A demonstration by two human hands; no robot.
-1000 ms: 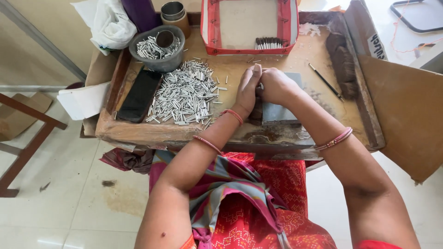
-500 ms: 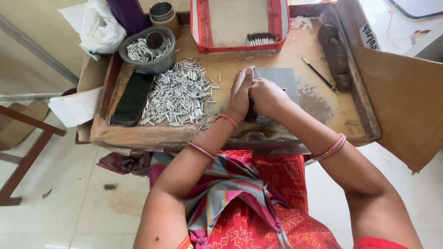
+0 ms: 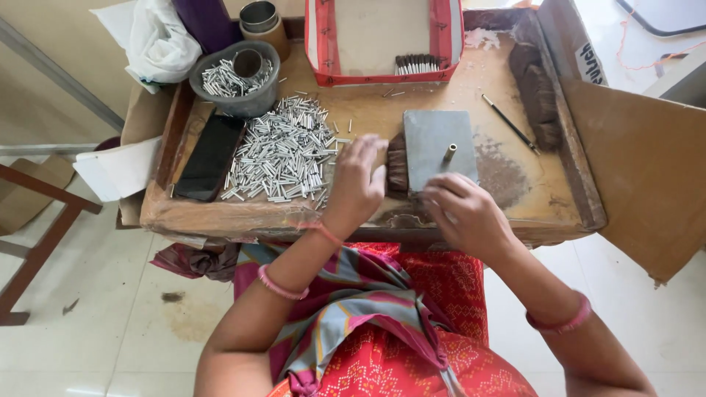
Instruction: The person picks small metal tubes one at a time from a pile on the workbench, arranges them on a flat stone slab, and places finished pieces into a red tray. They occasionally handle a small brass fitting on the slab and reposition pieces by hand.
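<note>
- Two bare hands work over a shallow wooden tray that rests across the person's lap.
- Left hand lies palm down at the right edge of a heap of small silver tubes, fingers curled loosely; whether any tube is pinched under them cannot be told.
- Just right of that hand sits a clump of dark brown powder, pressed against the left edge of a grey metal plate.
- Right hand rests at the near edge of the plate, fingers bent downward onto the tray; its grip is hidden from above, so what it has hold of, if anything, cannot be told.
- One short brass-coloured tube stands on the plate, apart from both hands.
- More brown powder is banked along the tray's right side, with a thin dark stick lying beside it.
- Behind the heap stands a grey bowl holding more silver tubes and a small cup.
- Flat black block lies left of the heap.
- Red-rimmed box at the far side holds a row of filled tubes in its near right corner.
- White cloth and a metal tin sit beyond the tray's far left corner.
</note>
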